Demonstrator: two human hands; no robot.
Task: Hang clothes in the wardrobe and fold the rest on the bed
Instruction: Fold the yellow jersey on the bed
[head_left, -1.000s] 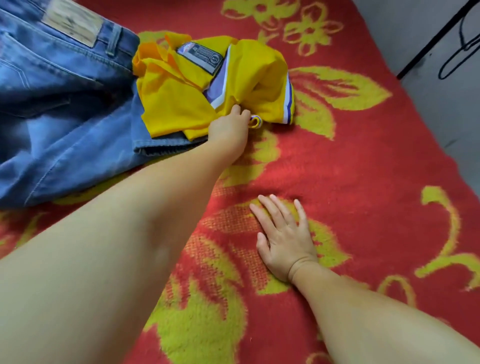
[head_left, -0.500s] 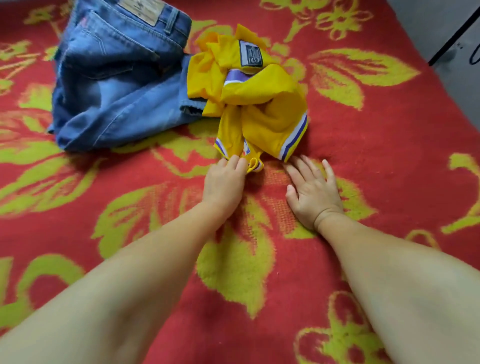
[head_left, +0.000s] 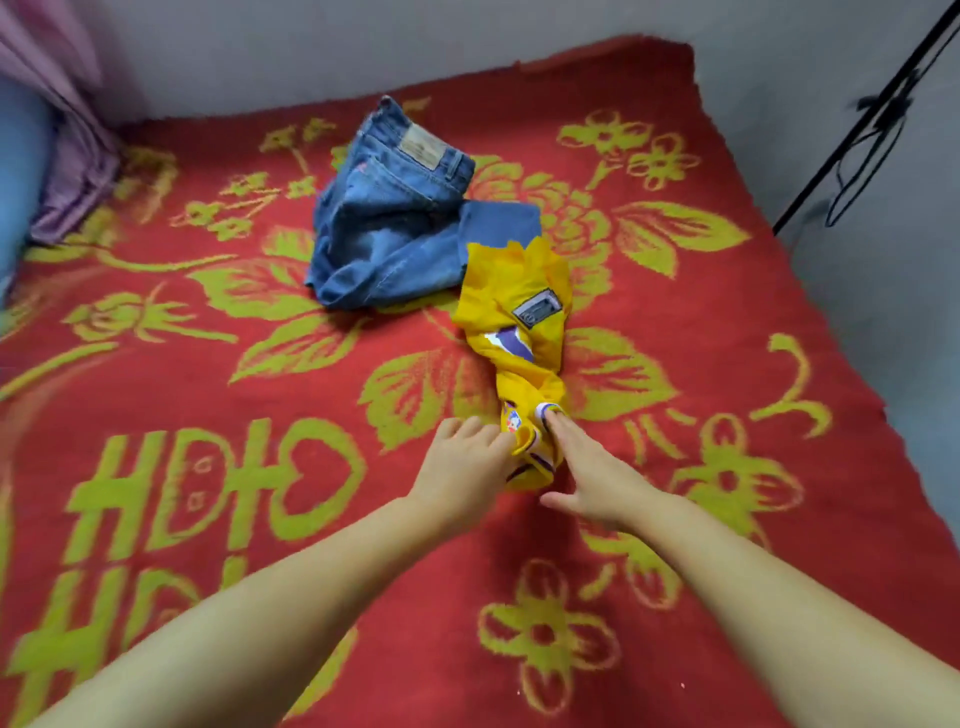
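A crumpled yellow jersey (head_left: 514, 332) with purple and white trim lies stretched toward me in the middle of the bed. My left hand (head_left: 465, 465) grips its near end from the left. My right hand (head_left: 587, 475) holds the same end from the right, fingers pushed into the cloth and thumb spread out. A pair of blue jeans (head_left: 395, 223), bunched with the waist patch up, lies just beyond the jersey, touching its far end.
The bed is covered by a red blanket (head_left: 208, 415) with yellow-green flowers. A purple cloth (head_left: 78, 171) and a blue pillow (head_left: 15, 171) sit at the far left. Grey walls border the bed; a black cable (head_left: 872, 130) hangs at the right.
The jersey has been dragged toward me and pulled long, off the jeans. My right hand went from lying flat on the blanket to holding the jersey's end.
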